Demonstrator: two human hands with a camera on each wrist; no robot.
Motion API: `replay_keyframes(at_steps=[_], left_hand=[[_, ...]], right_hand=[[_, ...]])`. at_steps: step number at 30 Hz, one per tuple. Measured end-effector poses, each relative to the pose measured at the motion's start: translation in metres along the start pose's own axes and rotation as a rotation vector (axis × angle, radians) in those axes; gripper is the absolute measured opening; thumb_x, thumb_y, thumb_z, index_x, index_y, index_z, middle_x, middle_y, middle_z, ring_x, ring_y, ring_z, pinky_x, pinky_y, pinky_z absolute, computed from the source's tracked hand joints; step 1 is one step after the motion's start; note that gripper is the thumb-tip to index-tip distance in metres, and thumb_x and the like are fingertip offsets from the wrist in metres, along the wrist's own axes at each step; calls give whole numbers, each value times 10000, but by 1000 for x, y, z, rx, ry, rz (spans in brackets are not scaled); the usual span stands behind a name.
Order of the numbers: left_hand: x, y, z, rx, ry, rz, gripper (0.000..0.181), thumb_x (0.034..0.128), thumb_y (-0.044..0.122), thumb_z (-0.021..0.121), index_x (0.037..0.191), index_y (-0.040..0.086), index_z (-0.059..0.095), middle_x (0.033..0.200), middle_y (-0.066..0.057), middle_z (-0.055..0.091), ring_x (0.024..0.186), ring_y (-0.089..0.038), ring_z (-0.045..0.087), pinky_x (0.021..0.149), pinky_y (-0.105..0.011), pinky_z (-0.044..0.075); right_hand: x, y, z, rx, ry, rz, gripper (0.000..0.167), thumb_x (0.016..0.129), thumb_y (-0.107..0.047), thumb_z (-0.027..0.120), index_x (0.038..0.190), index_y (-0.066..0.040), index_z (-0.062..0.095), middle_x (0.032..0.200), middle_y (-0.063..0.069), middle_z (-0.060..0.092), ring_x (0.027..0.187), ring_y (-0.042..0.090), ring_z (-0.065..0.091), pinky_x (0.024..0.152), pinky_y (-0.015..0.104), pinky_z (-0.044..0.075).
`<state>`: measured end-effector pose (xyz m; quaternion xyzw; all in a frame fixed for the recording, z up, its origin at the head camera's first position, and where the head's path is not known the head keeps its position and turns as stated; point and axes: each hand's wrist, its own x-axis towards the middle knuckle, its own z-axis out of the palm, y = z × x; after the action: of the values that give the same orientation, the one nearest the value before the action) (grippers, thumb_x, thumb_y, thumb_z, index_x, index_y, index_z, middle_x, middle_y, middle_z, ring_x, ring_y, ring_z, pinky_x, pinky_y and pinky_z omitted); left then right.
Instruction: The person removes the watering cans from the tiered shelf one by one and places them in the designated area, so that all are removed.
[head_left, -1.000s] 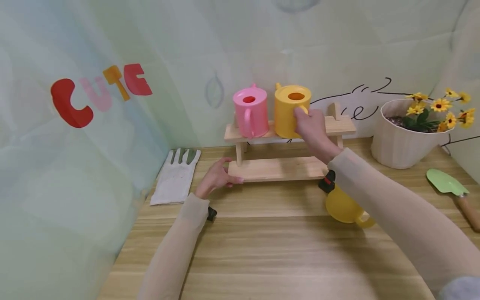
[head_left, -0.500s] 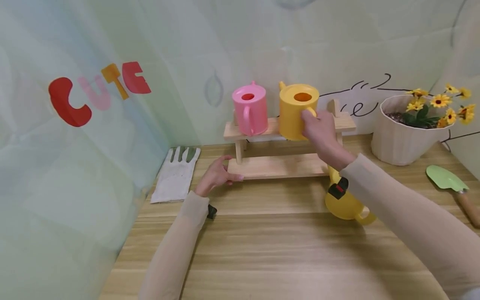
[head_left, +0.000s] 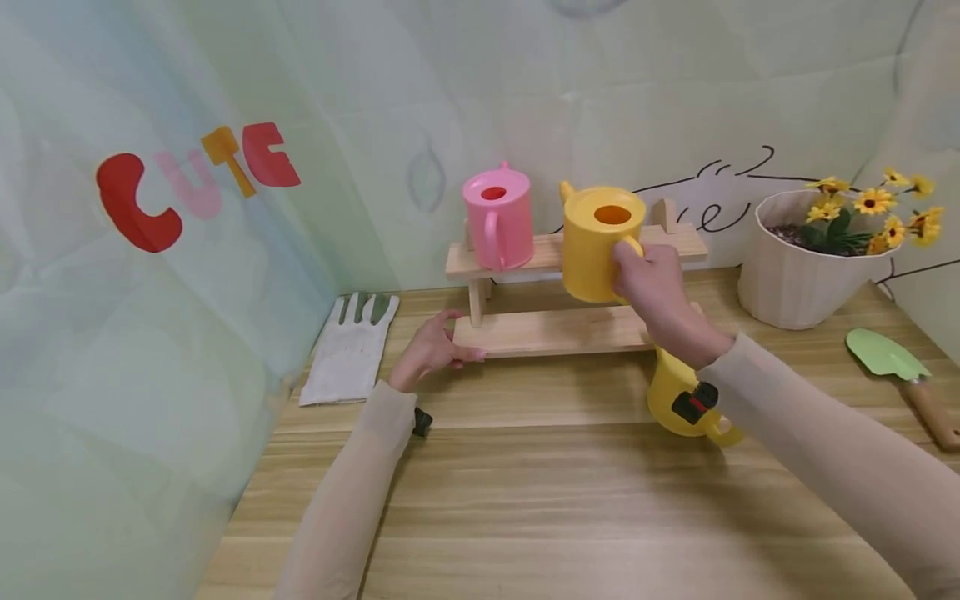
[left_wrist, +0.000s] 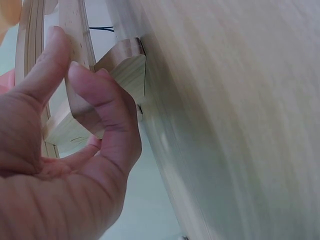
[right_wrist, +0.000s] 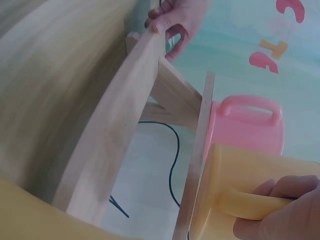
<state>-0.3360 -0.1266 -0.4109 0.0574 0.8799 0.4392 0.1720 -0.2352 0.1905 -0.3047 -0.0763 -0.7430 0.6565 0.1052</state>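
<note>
My right hand [head_left: 663, 292] grips the handle of a yellow watering can [head_left: 600, 250], held upright in front of the upper shelf. A pink watering can [head_left: 510, 221] stands on the left part of that shelf. My left hand [head_left: 431, 350] holds the left end of the lower board [head_left: 555, 332] of the wooden stand; in the left wrist view its thumb and fingers [left_wrist: 107, 107] curl round the board. A second yellow can [head_left: 675, 400] stands on the table, partly hidden behind my right wrist.
A white and green glove [head_left: 345, 358] lies to the left. On the right are a white pot [head_left: 795, 283] with yellow flowers and a green trowel [head_left: 885, 354] with a wooden handle. Curtains with printed letters [head_left: 258, 158] hang behind the table [head_left: 525, 500].
The yellow can in my right hand has come off the upper shelf, moving right, toward me and lower. My left hand keeps its hold on the board.
</note>
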Motion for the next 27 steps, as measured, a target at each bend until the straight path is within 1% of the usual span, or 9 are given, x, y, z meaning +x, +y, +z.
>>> replay_keyframes(at_steps=[6,12,16,21,27], left_hand=[[1,-3,0,0,-2,-9,961,886,171,936,1656,70,371,1018,-119,670,608,-98,624,641,-229,558],[2,-6,0,10,-3,5,975,888,179,936,1663,58,358,1004,-121,688,615,-98,629,649,-230,560],[3,-5,0,6,-8,18,971,882,178,941,1657,55,368,992,-126,706,612,-99,629,637,-226,555],[4,-4,0,3,-12,27,957,876,166,945,1645,53,385,1012,-147,726,616,-103,631,631,-233,555],[1,-3,0,-1,-7,27,963,880,160,941,1653,55,376,1006,-140,708,613,-103,624,629,-233,552]], right_hand=[[-16,7,-1,-9,-27,-3,399,1013,-170,476,616,-184,446,529,-90,415,568,124,401,635,274,385],[-29,15,-4,-49,-35,7,372,1005,-189,492,636,-169,456,530,-82,411,539,132,349,586,284,327],[-37,19,-7,-71,-35,21,358,1019,-208,496,666,-157,469,543,-80,422,552,140,358,588,288,316],[-46,24,-10,-44,-33,29,385,1012,-173,502,630,-167,452,528,-80,401,552,133,368,579,274,324],[-58,32,-10,10,-48,28,417,1003,-121,505,598,-173,417,523,-70,369,552,127,348,562,265,316]])
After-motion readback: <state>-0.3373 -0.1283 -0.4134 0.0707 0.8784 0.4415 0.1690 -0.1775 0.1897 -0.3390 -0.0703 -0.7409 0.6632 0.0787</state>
